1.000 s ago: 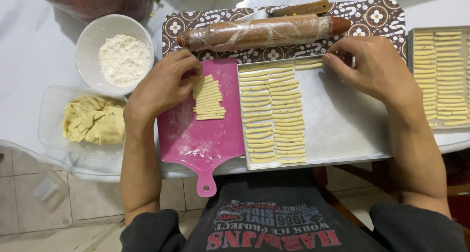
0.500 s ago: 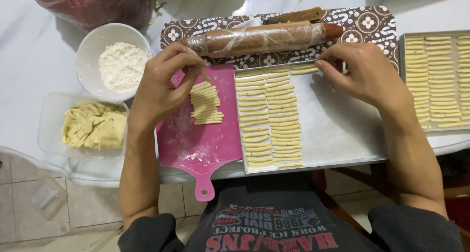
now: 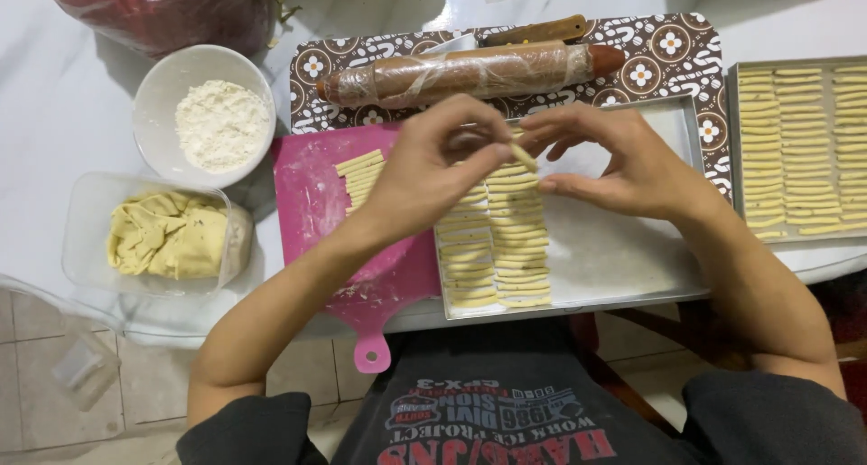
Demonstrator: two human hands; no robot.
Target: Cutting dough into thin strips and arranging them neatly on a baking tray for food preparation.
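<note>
My left hand point(image 3: 432, 169) and my right hand point(image 3: 623, 162) meet above the far end of a metal baking tray point(image 3: 614, 257). Between their fingertips they pinch one short pale dough strip point(image 3: 522, 154). Two columns of laid dough strips point(image 3: 495, 239) fill the tray's left side beneath the hands. A small stack of cut dough strips point(image 3: 359, 174) lies on the pink cutting board point(image 3: 316, 221) to the left of my left hand.
A wrapped rolling pin point(image 3: 470, 72) and a knife point(image 3: 533, 32) lie on a patterned tray point(image 3: 668, 50) behind. A white bowl of flour point(image 3: 221, 122) and a clear tub of yellow dough point(image 3: 172, 235) sit left. A second, filled tray point(image 3: 799, 149) stands right.
My left hand lifted a dough strip off the pink board and carried it right over the tray. My right hand moved left and took hold of the strip's other end.
</note>
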